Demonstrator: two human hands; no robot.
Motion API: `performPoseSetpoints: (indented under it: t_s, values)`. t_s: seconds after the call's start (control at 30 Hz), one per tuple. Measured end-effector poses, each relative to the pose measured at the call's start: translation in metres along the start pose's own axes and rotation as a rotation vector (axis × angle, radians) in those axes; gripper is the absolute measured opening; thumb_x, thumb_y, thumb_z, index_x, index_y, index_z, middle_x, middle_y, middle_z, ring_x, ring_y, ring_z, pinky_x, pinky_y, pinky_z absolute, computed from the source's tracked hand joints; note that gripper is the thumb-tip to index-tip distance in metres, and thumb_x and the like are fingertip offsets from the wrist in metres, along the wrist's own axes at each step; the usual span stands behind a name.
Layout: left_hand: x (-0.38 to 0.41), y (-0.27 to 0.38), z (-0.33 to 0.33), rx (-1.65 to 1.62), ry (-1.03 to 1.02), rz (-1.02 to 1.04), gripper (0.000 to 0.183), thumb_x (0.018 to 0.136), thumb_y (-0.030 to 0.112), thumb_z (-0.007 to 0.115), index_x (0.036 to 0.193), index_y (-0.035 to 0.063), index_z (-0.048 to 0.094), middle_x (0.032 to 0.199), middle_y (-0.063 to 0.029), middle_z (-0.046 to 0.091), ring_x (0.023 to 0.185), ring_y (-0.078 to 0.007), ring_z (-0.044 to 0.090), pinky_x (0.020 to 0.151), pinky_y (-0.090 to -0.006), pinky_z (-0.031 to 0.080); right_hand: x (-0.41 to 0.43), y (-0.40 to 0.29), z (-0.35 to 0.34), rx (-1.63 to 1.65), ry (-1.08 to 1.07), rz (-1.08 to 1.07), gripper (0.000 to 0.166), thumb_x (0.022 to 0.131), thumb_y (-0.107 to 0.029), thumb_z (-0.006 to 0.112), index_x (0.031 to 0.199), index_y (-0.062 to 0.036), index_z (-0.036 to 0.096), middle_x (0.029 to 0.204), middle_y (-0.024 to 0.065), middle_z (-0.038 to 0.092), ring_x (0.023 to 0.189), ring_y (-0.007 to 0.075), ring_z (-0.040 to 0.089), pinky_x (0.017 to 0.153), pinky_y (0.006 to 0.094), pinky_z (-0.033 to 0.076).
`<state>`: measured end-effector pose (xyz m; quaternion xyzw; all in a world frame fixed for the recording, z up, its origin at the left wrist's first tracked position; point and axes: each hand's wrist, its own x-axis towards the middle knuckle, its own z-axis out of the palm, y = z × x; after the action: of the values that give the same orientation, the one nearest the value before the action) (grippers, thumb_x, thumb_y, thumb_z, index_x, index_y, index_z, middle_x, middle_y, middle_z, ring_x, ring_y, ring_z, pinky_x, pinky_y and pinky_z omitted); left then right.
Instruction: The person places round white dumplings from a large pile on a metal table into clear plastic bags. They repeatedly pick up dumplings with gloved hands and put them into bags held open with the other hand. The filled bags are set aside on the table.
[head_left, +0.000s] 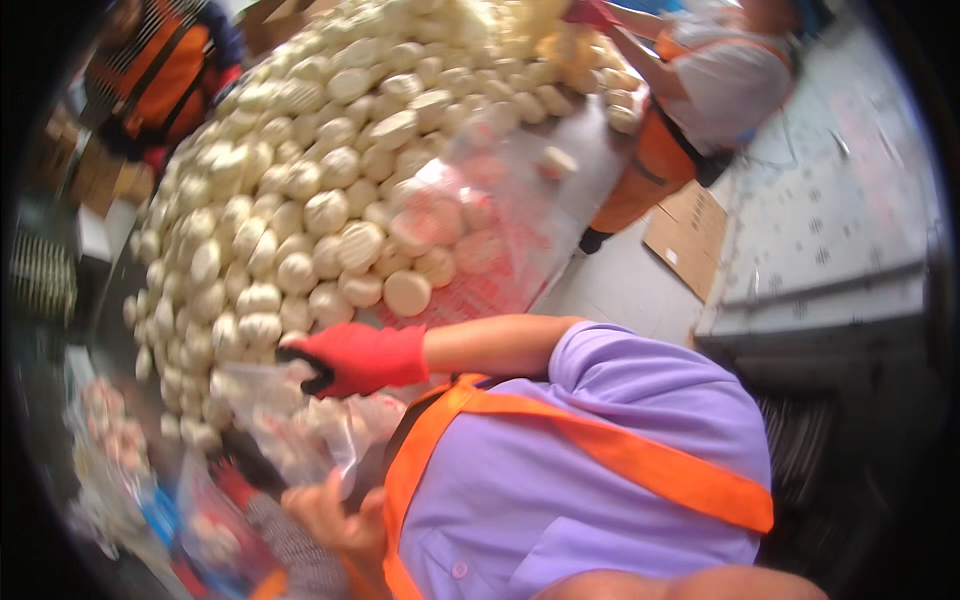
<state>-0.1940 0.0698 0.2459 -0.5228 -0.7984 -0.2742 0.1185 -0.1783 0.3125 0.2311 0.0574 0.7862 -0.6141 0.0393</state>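
Note:
My right hand (356, 361), in a red glove with dark fingertips, is over the near edge of a large heap of pale round bulbs (326, 214) that look like garlic. Its fingers curl at the rim of a clear plastic bag (281, 435); whether they grip the bag or a pale bulb cannot be told. Several bulbs are inside this bag. Below it, my bare left hand (334, 510) has the other side of the bag's mouth between thumb and fingers. Another clear bag with red print (480, 255) lies over part of the heap and the table (592, 150).
A co-worker in an orange apron (652, 176) stands at the top right, one (165, 82) at the top left. At lower left a co-worker's grey sleeve (292, 540) is beside filled bags (217, 532). Cardboard (686, 236) lies on the floor.

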Motion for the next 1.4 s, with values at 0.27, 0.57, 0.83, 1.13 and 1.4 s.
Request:
performPoseSetpoints:
  t_s: [0.27, 0.57, 0.83, 1.13, 1.4]
  values:
    - [-0.007, -0.031, -0.024, 0.027, 0.044, -0.511, 0.045, 0.093, 0.039, 0.049, 0.114, -0.0002, 0.059, 0.088, -0.0095, 0.050, 0.081, -0.0212, 0.050, 0.069, -0.0308, 0.042, 0.017, 0.040, 0.039, -0.165, 0.286, -0.430, 0.042, 0.082, -0.017, 0.062, 0.122, -0.0096, 0.049, 0.092, 0.0170, 0.062, 0.080, 0.0362, 0.059, 0.069, 0.0434, 0.048]
    - [0.048, -0.011, -0.023, -0.119, -0.093, -0.721, 0.035, 0.080, 0.016, 0.064, 0.112, 0.0028, 0.055, 0.068, -0.0004, 0.050, 0.057, -0.0101, 0.044, 0.053, -0.0266, 0.038, 0.015, 0.025, 0.033, -0.207, 0.236, -0.512, 0.045, 0.081, -0.016, 0.063, 0.125, -0.0139, 0.052, 0.087, 0.0107, 0.060, 0.072, 0.0334, 0.058, 0.062, 0.0400, 0.047]
    - [0.045, -0.013, -0.016, -0.353, 0.101, -0.935, 0.012, 0.090, 0.005, 0.051, 0.088, -0.0017, 0.060, 0.063, -0.0001, 0.051, 0.055, -0.0059, 0.044, 0.050, -0.0216, 0.036, -0.003, 0.075, -0.060, -0.487, 0.398, -0.314, 0.074, 0.072, -0.037, 0.072, 0.133, -0.0092, 0.043, 0.114, 0.0164, 0.055, 0.099, 0.0324, 0.056, 0.081, 0.0395, 0.048]
    - [0.057, 0.000, 0.007, -0.687, 0.327, -1.114, 0.012, 0.090, 0.005, 0.050, 0.096, 0.0000, 0.059, 0.068, 0.0019, 0.050, 0.056, -0.0040, 0.042, 0.052, -0.0176, 0.035, -0.013, 0.162, -0.063, -1.104, 0.106, 0.050, 0.074, 0.071, -0.039, 0.070, 0.135, -0.0151, 0.041, 0.132, 0.0157, 0.042, 0.116, 0.0363, 0.044, 0.094, 0.0447, 0.040]
    - [0.057, -0.003, 0.006, -0.780, 0.369, -1.159, 0.013, 0.086, 0.000, 0.049, 0.095, -0.0001, 0.058, 0.070, 0.0013, 0.053, 0.058, -0.0025, 0.044, 0.052, -0.0169, 0.036, 0.026, 0.014, -0.097, 0.675, -0.103, -0.202, 0.081, 0.073, -0.042, 0.071, 0.133, 0.0003, 0.038, 0.123, 0.0111, 0.052, 0.104, 0.0210, 0.058, 0.086, 0.0322, 0.048]
